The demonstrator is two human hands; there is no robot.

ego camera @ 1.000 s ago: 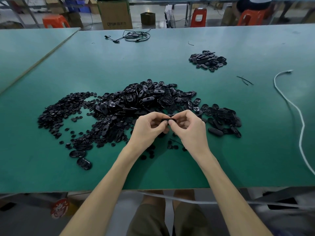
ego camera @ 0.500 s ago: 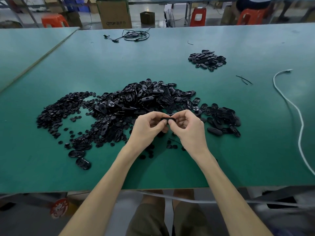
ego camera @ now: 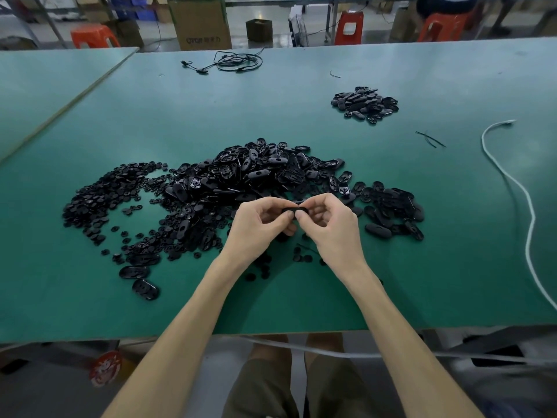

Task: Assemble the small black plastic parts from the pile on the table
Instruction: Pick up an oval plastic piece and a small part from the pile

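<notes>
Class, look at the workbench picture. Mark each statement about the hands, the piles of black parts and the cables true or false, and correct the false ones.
1. The left hand and the right hand pinch one black part between them. True.
2. The white cable lies on the left side of the table. False: it runs along the right side.
3. A small pile of parts lies beyond the big pile, further right. True.
4. The big pile sits inside the cardboard box. False: it lies loose on the green table; the box stands beyond the table's far edge.
</notes>
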